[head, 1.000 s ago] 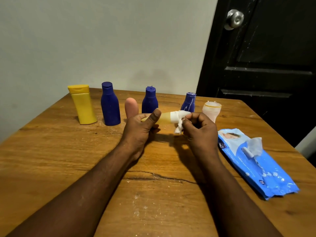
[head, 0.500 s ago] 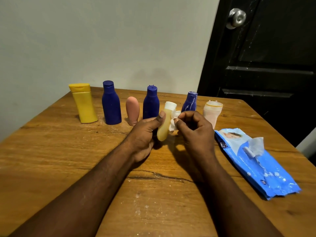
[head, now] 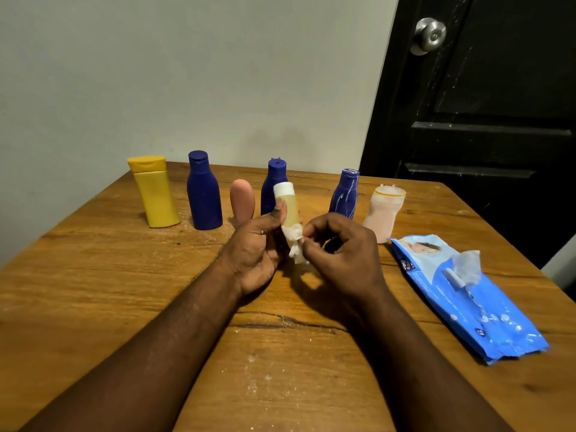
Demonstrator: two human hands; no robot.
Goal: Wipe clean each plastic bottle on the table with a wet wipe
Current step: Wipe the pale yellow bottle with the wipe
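Yellow plastic bottle, far left of the back row, stands upright on the wooden table. Just beside it to the right are a tall blue bottle and a low pink bottle with a rounded top. A second blue bottle comes next, partly hidden by the item in hand.

Centre: the left hand grasps a small translucent bottle. The thumb lies on its front and the fingers are curled behind. The bottle is held above the table, white cap uppermost and leaning slightly, just in front of the row.

The right hand pinches a bunched wet wipe against the lower end of that bottle. The step in hand appears to be wiping its base.

Right of the hands stand a third blue bottle and a pale bottle with a yellow rim. A blue wipe pack lies flat near the table's right edge, with a wipe protruding from its opening.

Hazards, as judged from this arrangement:
- The small bottle is held by the thumb and a few fingers, so a damp surface could let it slip and fall.
- The hands work close to the row, and a wide stroke could topple the pink or second blue bottle.
- The wipe is crumpled small, so the cap or back of the bottle might be missed.
- The pack left open may let the remaining wipes dry.
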